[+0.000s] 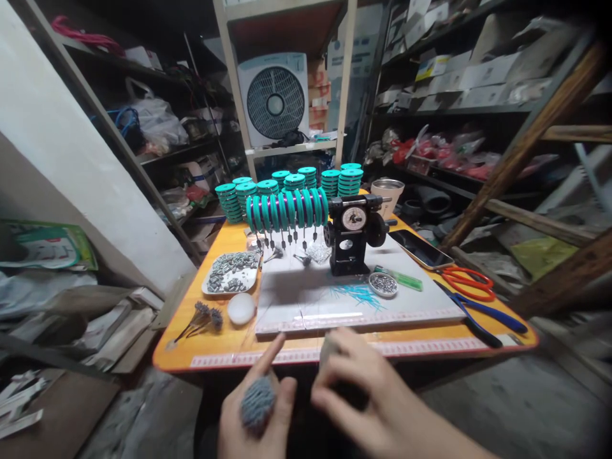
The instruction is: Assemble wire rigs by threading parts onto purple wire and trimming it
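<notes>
My left hand (261,405) is low in the middle, before the table's front edge. A grey bundle (258,405) of many small pieces lies against its fingers beside the thumb, and the index finger points forward. Close by on the right, my right hand (356,382) has thumb and index finger brought together in a pinch; whatever is between the tips is too small to make out. Beyond both hands lies a white board (306,293) with a ruler strip (392,313) along its front. On it stands a black winder with a dial (354,236), bearing a row of teal spools (287,210).
Stacks of teal spools (229,204) line the back. Left are a dish of grey pieces (232,273), a white round container (241,309) and dark bundles (203,317). Right are a metal-bits dish (383,285), phone (421,249), orange-handled scissors (468,284) and blue-handled pliers (492,312).
</notes>
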### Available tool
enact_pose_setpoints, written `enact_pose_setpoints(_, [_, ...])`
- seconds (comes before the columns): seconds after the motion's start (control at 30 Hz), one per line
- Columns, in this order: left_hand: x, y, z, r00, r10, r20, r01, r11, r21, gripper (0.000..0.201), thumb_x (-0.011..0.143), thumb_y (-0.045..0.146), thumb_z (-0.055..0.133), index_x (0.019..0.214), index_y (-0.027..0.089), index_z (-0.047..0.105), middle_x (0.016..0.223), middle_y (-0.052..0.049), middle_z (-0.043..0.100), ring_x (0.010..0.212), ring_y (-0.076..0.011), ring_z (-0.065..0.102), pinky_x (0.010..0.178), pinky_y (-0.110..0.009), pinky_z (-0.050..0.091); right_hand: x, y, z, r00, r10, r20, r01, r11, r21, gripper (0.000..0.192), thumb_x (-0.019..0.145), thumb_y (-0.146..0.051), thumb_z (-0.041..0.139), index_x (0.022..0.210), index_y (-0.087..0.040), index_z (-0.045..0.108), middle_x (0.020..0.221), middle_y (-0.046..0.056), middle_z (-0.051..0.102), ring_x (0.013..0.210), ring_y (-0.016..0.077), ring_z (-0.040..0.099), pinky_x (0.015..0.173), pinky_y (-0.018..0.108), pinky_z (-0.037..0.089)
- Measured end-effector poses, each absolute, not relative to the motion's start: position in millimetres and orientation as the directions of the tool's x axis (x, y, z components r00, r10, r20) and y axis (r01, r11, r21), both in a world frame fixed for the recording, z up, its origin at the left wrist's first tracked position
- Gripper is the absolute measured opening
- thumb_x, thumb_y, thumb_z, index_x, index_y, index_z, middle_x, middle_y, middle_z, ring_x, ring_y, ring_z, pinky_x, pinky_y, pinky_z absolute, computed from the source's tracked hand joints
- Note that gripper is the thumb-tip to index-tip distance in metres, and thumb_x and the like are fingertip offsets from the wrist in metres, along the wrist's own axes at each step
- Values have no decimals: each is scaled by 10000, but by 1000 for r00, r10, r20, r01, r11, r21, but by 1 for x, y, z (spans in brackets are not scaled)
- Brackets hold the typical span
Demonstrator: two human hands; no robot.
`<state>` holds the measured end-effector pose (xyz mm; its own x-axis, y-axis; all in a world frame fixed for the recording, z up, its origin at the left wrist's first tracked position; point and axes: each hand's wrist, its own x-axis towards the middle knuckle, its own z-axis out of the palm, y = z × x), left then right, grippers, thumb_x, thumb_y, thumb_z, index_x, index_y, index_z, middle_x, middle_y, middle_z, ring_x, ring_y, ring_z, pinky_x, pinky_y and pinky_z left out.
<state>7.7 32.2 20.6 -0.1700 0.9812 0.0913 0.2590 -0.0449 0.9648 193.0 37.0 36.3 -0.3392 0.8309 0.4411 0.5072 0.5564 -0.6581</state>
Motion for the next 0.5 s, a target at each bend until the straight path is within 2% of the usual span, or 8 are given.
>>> enact_pose_setpoints(0.03, [13, 34, 21, -24, 999, 40, 209, -34, 977, 372, 697, 461, 776, 913, 158, 758, 603, -18, 598, 554, -147, 554, 541, -233, 476, 187, 24, 23, -372, 821, 432, 466, 568, -678, 79, 854, -180, 628, 775, -187, 618, 845, 30, 597, 856, 168, 554, 764, 304, 467])
enact_pose_setpoints(0.1, [18, 32, 19, 142, 989, -41, 129, 23, 991, 299, 665, 421, 813, 735, 143, 729, 620, -39, 620, 592, -149, 567, 582, -235, 476, 181, 6, 1, -413, 786, 460, 398, 610, -685, 137, 824, -267, 683, 727, -190, 624, 834, 35, 602, 806, 175, 542, 704, 300, 472])
enact_pose_setpoints(0.17, [18, 25, 11, 168, 974, -154, 12, 155, 988, 331, 705, 434, 792, 662, 133, 662, 578, -19, 566, 550, -107, 504, 532, -203, 412, 183, -1, -6, -426, 818, 387, 429, 559, -709, 135, 848, -263, 670, 738, -191, 643, 833, 38, 604, 812, 177, 554, 731, 313, 483])
enact_pose_setpoints(0.23, [13, 16, 0, 199, 938, -286, -182, 322, 929, 360, 741, 458, 766, 695, 133, 618, 538, 36, 449, 476, -46, 355, 458, -163, 283, 190, 2, 0, -448, 827, 340, 435, 534, -725, 97, 898, -221, 616, 827, -197, 679, 828, 35, 598, 805, 160, 573, 707, 284, 488])
enact_pose_setpoints(0.27, [8, 11, -6, 226, 913, -339, -285, 395, 873, 362, 741, 453, 770, 712, 133, 602, 534, 59, 390, 459, -26, 275, 440, -154, 223, 195, 7, 6, -437, 812, 385, 418, 563, -713, 101, 917, -202, 589, 913, -197, 690, 808, 31, 589, 763, 144, 570, 661, 259, 483])
enact_pose_setpoints(0.33, [-1, 3, -15, 280, 869, -408, -434, 493, 754, 353, 726, 410, 794, 712, 131, 578, 543, 83, 316, 463, -14, 169, 429, -150, 158, 201, 21, 17, -377, 752, 541, 466, 659, -591, 216, 934, -145, 540, 1108, -174, 664, 843, 53, 604, 776, 152, 567, 661, 270, 488])
enact_pose_setpoints(0.4, [-10, -3, -21, 302, 842, -447, -494, 539, 682, 339, 705, 364, 814, 705, 129, 569, 539, 96, 268, 469, -14, 128, 425, -150, 144, 200, 37, 23, -446, 609, 656, 524, 772, -360, 308, 922, -99, 538, 1202, -178, 640, 944, 87, 649, 906, 195, 576, 771, 335, 500])
enact_pose_setpoints(0.5, [-19, -8, -25, 287, 834, -472, -507, 550, 664, 331, 705, 350, 811, 704, 129, 565, 522, 109, 220, 456, -11, 113, 420, -151, 139, 188, 58, 25, -658, 390, 644, 434, 896, -98, 270, 950, -113, 508, 1171, -173, 651, 1114, 88, 683, 1184, 244, 523, 987, 425, 439])
